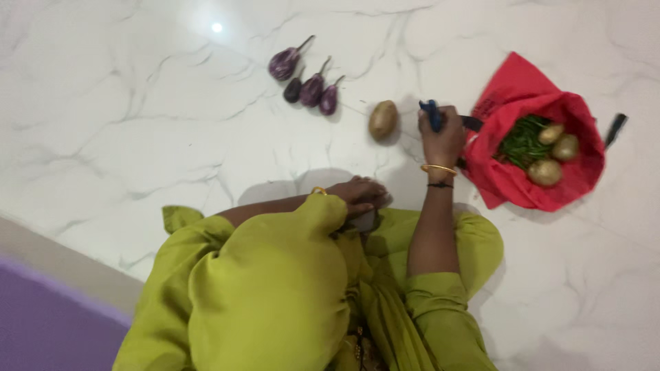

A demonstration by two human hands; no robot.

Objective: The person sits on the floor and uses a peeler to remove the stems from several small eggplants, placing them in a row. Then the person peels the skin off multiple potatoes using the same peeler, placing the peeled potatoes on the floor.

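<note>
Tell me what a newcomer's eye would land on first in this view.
The red bag on the right of the white marble floor stands out most, open and holding green beans and three potatoes. Next to it the right hand grips a blue-handled tool, with a lone potato just to its left. Farther up, four small purple eggplants lie clustered.
</note>
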